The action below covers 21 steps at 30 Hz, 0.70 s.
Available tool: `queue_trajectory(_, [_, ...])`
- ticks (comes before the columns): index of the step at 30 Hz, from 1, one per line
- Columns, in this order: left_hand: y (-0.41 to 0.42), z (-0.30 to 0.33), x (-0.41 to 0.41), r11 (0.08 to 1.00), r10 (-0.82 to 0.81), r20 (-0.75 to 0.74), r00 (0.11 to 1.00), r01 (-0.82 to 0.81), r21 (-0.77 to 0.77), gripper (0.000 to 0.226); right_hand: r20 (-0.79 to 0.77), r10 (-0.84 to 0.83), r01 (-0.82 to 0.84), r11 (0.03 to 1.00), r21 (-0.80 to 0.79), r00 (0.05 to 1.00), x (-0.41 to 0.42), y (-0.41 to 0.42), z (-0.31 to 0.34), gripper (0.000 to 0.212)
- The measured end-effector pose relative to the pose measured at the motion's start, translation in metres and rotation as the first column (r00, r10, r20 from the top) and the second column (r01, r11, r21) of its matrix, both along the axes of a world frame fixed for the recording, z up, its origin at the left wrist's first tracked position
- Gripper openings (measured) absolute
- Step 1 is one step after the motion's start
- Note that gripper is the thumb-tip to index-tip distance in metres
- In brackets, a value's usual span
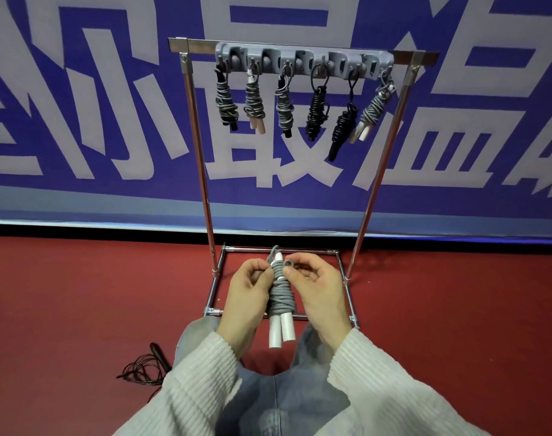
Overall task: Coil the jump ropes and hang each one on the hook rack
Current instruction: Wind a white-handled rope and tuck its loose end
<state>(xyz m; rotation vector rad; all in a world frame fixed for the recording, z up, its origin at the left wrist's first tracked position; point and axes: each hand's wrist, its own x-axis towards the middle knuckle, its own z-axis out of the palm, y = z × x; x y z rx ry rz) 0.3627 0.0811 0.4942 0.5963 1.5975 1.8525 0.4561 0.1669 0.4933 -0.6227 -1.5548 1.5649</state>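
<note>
A grey jump rope with white handles (281, 302) is wound into a tight bundle between my hands, low in front of the rack. My left hand (244, 298) grips the bundle from the left side. My right hand (318, 291) pinches the rope's upper turns near a small loop at the top. The grey hook rack (303, 59) sits on a metal frame's top bar. Several coiled ropes hang from its hooks: grey ones (225, 99) at the left, black ones (317, 110) toward the right, and a grey one with white handles (373, 110) at the far right.
The metal frame (205, 196) stands on red floor, its base rails around my hands. A loose black rope (144, 368) lies on the floor at my lower left. A blue banner with large white characters covers the wall behind. My knees in jeans are below.
</note>
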Motion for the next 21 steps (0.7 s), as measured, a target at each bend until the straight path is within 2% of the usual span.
queue_trajectory(1, [-0.001, 0.001, -0.002, 0.999, -0.003, -0.149, 0.989, -0.003, -0.038, 0.01, 0.002, -0.001, 0.001, 1.0, 0.009, 1.0, 0.0, -0.001, -0.001, 0.024])
queue_trajectory(3, [-0.001, 0.0, -0.005, 0.988, -0.027, -0.51, 0.86, -0.054, -0.145, 0.006, 0.004, -0.018, 0.018, 0.999, 0.048, 1.0, 0.001, -0.003, -0.003, 0.026])
queue_trajectory(5, [-0.001, 0.002, -0.004, 0.97, -0.068, -0.693, 0.718, -0.115, -0.214, 0.005, 0.023, -0.043, 0.04, 0.992, 0.12, 0.999, 0.002, -0.006, -0.007, 0.033])
queue_trajectory(10, [0.007, 0.008, -0.002, 0.958, -0.073, -0.778, 0.624, -0.172, -0.228, 0.012, 0.109, -0.155, 0.097, 0.906, 0.412, 0.982, 0.0, -0.004, -0.022, 0.033])
queue_trajectory(16, [0.007, 0.006, 0.001, 0.954, -0.17, -0.85, 0.499, -0.132, -0.268, 0.014, 0.047, -0.322, 0.223, 0.748, 0.625, 0.946, 0.009, -0.002, -0.036, 0.021])
queue_trajectory(19, [0.006, 0.007, 0.002, 0.973, -0.139, -0.824, 0.55, -0.077, -0.216, 0.012, 0.01, -0.377, 0.281, 0.706, 0.65, 0.926, 0.012, -0.004, -0.034, 0.012])
queue_trajectory(21, [0.006, 0.008, 0.0, 0.979, -0.119, -0.825, 0.552, -0.072, -0.189, 0.011, -0.01, -0.374, 0.265, 0.637, 0.724, 0.927, 0.01, 0.0, -0.029, 0.014])
